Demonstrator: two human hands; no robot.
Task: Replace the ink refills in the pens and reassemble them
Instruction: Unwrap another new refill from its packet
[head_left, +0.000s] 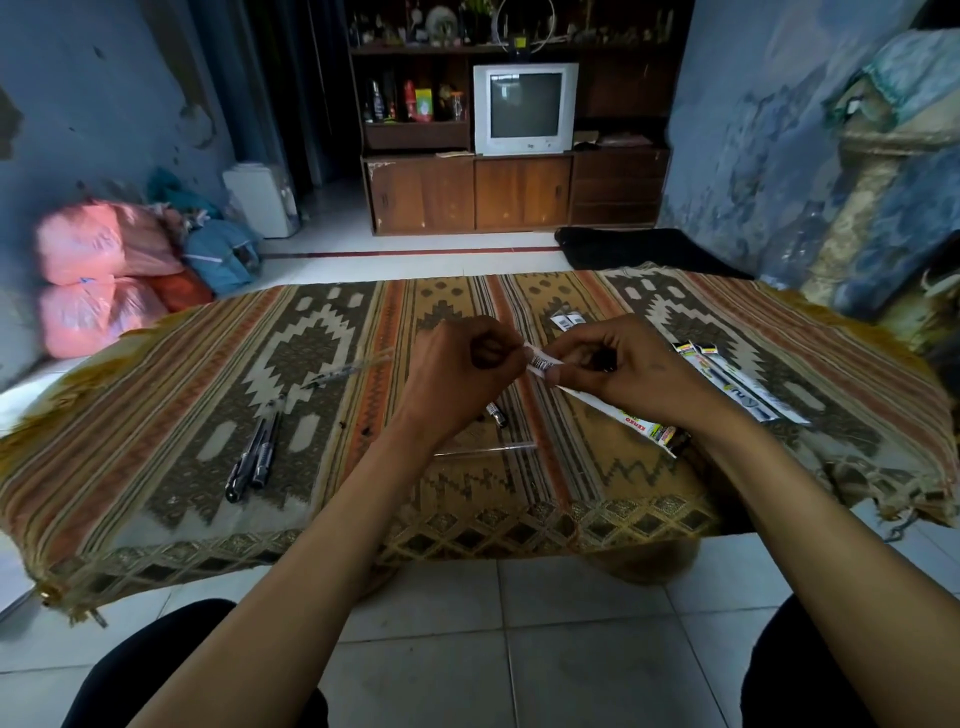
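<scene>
Both hands meet over the middle of the patterned cloth (156, 415) on a low table. My left hand (462, 371) pinches the barcode end of a long white refill packet (597, 405). My right hand (618, 369) grips the same packet further along; its printed tail sticks out toward me under my right wrist. Two black pens (254, 457) lie side by side at the left. A clear used refill (343, 371) lies above them. A pen part (496, 414) rests below my hands.
More refill packets (737, 384) lie to the right, and two packet ends (569, 320) show behind my hands. A clear flat plastic piece (483, 448) sits mid-table. Pink sacks (93, 280) stand at the left; a TV cabinet (519, 192) lies beyond.
</scene>
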